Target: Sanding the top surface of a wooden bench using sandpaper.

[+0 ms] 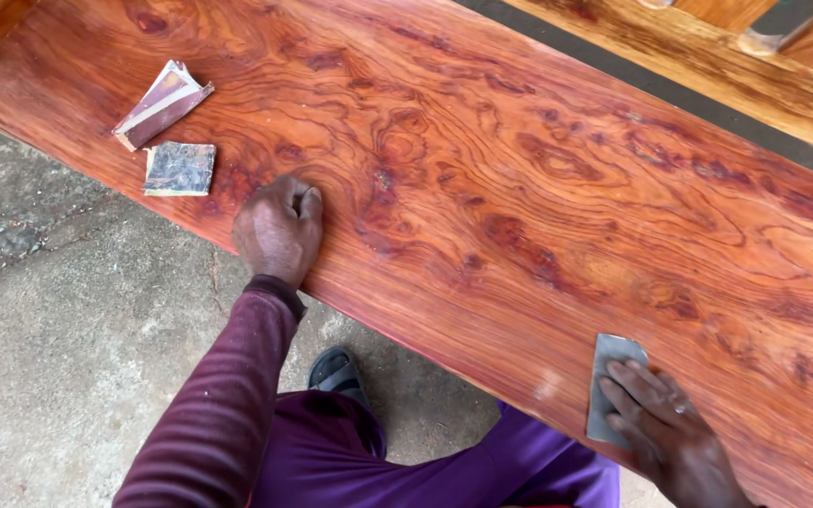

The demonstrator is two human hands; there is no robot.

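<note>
A long reddish plank (519, 188) with strong swirling grain is seen running from upper left to lower right. The right hand (665, 433) is laid flat on a grey sheet of sandpaper (609, 376) near the plank's near edge, at lower right; its fingers (637, 386) are stretched out together and pressed onto the sheet, not curled round it (a ring is worn on one of them). The sheet is covered in part by the hand, and its upper corner is left showing.

The left hand (279, 230) is closed into a loose fist and rested on the plank close to the near edge, well apart from the sheet; nothing is seen held in it. A dark purple sleeve (228, 395) is worn on that arm.

Beyond the fist, toward the plank's left end, two worn pieces are laid: a dark square pad (181, 169) and, just beside it, a folded pale piece (162, 103). Neither is touched.

Below the plank a concrete floor (68, 329) and a dark sandal (336, 372) are visible.
</note>
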